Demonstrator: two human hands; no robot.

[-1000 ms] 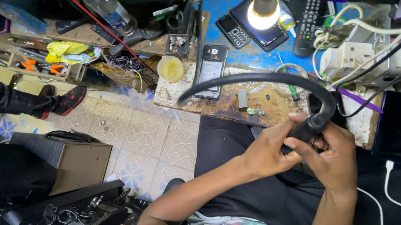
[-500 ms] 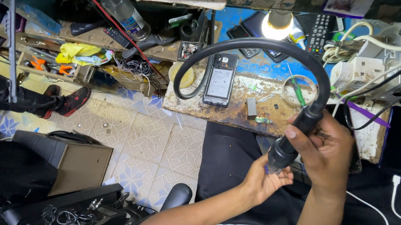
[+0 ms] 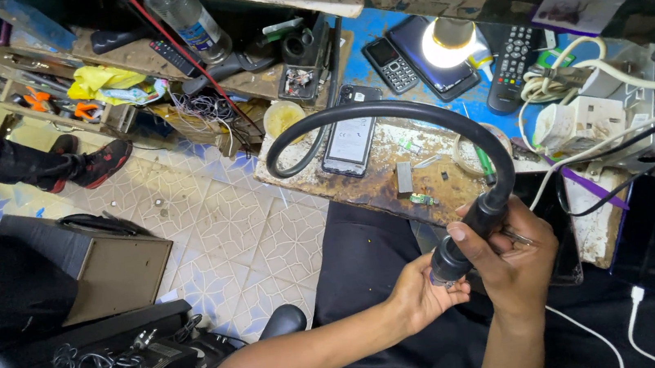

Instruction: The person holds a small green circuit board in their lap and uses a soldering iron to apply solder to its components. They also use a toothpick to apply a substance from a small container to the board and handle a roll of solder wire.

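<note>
A thick black flexible hose arcs over the workbench and ends in a black nozzle above my lap. My right hand is wrapped around the hose just above the nozzle. My left hand sits under the nozzle tip, fingers pinched at its end. What the fingertips hold there is hidden.
The worn workbench carries a smartphone, a keypad phone, a remote, a lit lamp, white plugs and cables. A plastic bottle, tools, a black box on the tiled floor.
The hose end has swung lower and toward my lap. My left hand slid off the hose body to the nozzle tip; my right hand keeps its grip.
</note>
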